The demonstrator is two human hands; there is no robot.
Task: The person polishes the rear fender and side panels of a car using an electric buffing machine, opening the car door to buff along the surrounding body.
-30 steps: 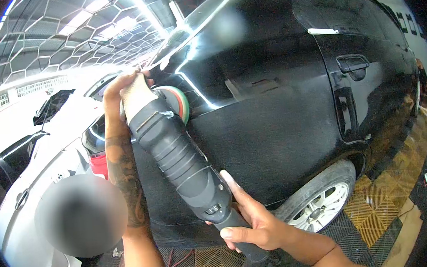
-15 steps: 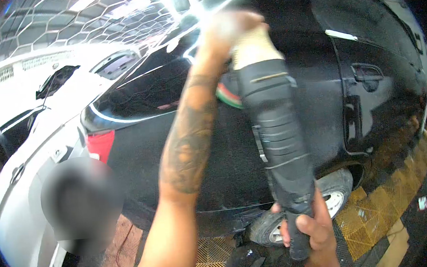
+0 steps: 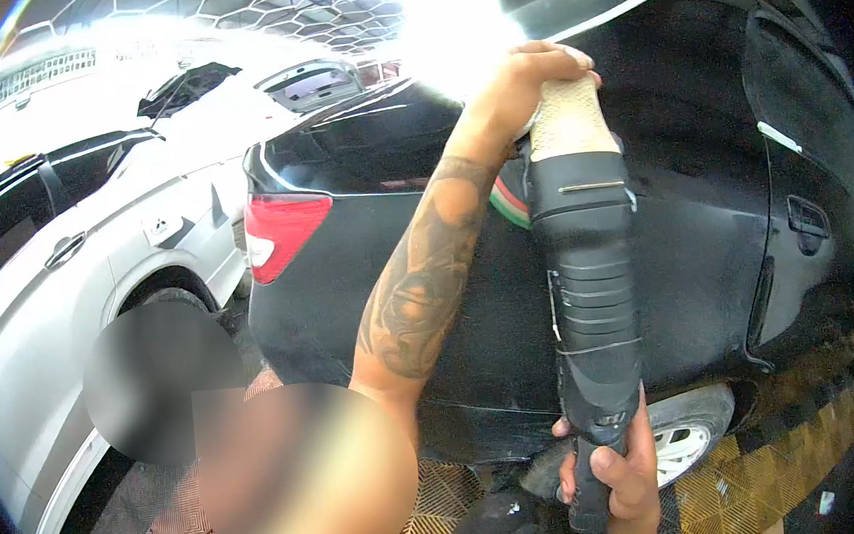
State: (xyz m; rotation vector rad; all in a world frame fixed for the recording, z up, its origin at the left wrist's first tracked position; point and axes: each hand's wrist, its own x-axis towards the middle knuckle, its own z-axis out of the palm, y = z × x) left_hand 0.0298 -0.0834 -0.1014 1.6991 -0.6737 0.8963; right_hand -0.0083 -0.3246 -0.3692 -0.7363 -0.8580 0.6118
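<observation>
A black power polisher (image 3: 595,294) stands almost upright in front of me, against the side of a black car (image 3: 472,334). Its head wears a cream textured cover (image 3: 572,120). My left hand (image 3: 533,83) is wrapped over that cover at the top, its tattooed forearm reaching up from below. Around the rear handle, low down, my right hand (image 3: 619,473) is closed. Left of the head, the red and green edge of a round pad (image 3: 509,205) shows near the bodywork; the rest of the pad is hidden.
A red tail light (image 3: 287,235) marks the black car's corner. To the left stands a white car (image 3: 58,296). Below are a wheel (image 3: 686,437) and yellow floor tiles (image 3: 735,484). Blurred patches cover the lower left. Bright lamps glare overhead.
The view has swung left, showing more of the tail light and white car. My left hand, smeared before, is now sharper on the polisher head. Both hands keep their hold.
</observation>
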